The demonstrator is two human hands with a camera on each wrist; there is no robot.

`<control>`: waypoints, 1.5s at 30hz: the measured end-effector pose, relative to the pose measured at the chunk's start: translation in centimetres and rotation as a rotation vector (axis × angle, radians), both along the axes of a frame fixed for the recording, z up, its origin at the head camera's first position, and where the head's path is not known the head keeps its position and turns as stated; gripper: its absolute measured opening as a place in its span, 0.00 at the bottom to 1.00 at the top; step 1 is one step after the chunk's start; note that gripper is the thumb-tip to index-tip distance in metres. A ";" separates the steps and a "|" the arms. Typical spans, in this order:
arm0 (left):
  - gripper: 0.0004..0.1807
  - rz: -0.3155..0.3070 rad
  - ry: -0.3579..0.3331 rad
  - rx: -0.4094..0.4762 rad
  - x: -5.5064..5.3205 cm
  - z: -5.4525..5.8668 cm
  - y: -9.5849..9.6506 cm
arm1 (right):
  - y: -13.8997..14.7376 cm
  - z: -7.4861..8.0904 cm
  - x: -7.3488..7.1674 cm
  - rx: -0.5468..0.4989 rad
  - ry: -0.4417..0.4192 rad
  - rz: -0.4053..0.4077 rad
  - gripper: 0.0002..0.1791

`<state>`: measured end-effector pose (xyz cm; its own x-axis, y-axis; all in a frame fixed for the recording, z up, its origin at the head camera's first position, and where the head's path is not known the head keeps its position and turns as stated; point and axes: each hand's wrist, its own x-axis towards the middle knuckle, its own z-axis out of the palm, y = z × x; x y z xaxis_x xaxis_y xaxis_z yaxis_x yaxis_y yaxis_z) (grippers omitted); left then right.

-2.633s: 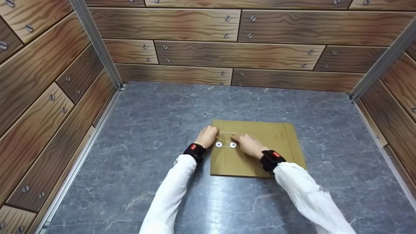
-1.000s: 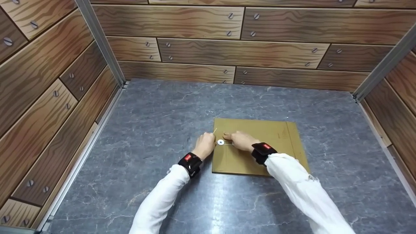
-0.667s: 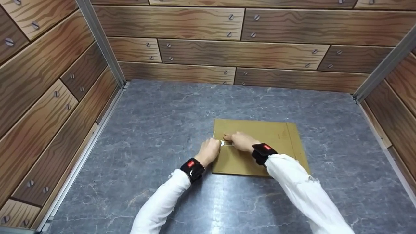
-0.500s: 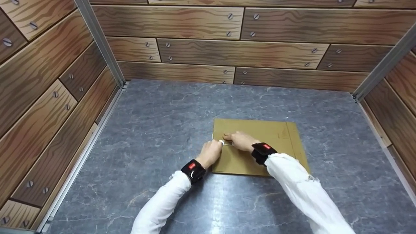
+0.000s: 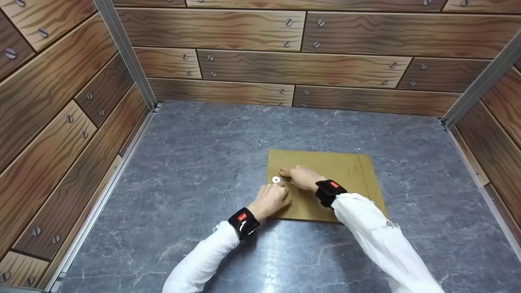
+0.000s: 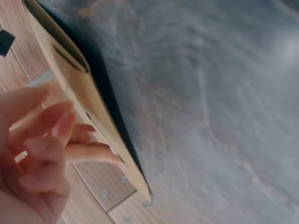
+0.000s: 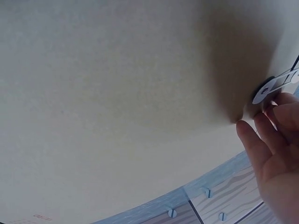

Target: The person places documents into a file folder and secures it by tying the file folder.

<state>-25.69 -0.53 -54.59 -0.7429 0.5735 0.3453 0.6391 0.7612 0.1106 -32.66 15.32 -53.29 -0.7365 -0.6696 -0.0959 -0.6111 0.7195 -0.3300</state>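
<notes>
A flat brown string-tie envelope (image 5: 329, 162) lies on the grey marbled surface. Near its left edge sits a white button disc (image 5: 276, 179), and thin white string (image 5: 286, 182) runs from there toward the second disc (image 7: 263, 92), which the right hand hides in the head view. My left hand (image 5: 269, 199) is just below the left disc, fingers curled and apparently pinching the string's loose end, too fine to make out. My right hand (image 5: 303, 177) rests on the envelope, its fingertips (image 7: 243, 126) touching the paper beside the second disc.
Wood-plank-patterned panels (image 5: 244, 67) rise at the back and on both sides, with grey metal posts (image 5: 126, 53) at the corners. The marbled surface (image 5: 195, 162) stretches around the envelope.
My left hand has come round the left disc, from above it to its left and then below, leaving the disc in sight again. The right hand has stayed put for the last second.
</notes>
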 end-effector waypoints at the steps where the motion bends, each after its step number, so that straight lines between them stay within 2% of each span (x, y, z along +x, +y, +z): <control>1: 0.10 0.003 0.016 0.022 -0.1 0.1 -0.2 | 0.0 -0.1 0.0 -0.002 0.010 0.008 0.28; 3: 0.10 0.019 0.025 0.073 -0.4 0.1 -0.6 | 0.0 -0.1 -0.1 -0.007 0.037 0.029 0.26; 6: 0.08 0.094 0.018 0.098 -1.3 0.0 -1.1 | 0.1 -0.1 -0.1 -0.002 0.063 0.049 0.25; 9: 0.05 0.164 -0.012 0.059 -2.5 -0.4 -1.6 | 0.1 0.0 -0.1 0.006 0.060 0.052 0.26; 11: 0.03 0.180 -0.021 0.028 -3.2 -0.7 -1.8 | 0.0 0.0 -0.1 0.009 0.060 0.052 0.26; 16: 0.08 0.131 -0.066 -0.039 -4.3 -1.1 -2.1 | -0.1 -0.1 -0.1 0.007 0.054 0.047 0.25; 22: 0.09 0.066 -0.170 -0.090 -5.0 -0.4 -2.3 | -0.4 0.1 0.2 0.004 0.025 -0.006 0.24; 27: 0.11 0.044 -0.234 -0.097 -5.4 -0.1 -2.4 | -1.1 0.0 1.1 -0.099 0.061 -0.032 0.17; 31: 0.12 0.043 -0.238 -0.095 -5.5 -0.2 -2.5 | -1.4 -0.5 2.0 -0.247 0.158 -0.082 0.10; 34: 0.10 0.045 -0.218 -0.098 -5.5 -0.3 -2.4 | -1.5 -1.0 2.8 -0.308 0.204 -0.147 0.07; 40: 0.08 0.079 -0.203 -0.150 -5.2 -0.4 -2.4 | -1.7 -1.8 4.4 -0.288 0.134 -0.261 0.11; 45: 0.08 0.081 -0.193 -0.151 -5.2 -0.5 -2.5 | -1.8 -2.7 5.1 -0.265 0.178 -0.280 0.10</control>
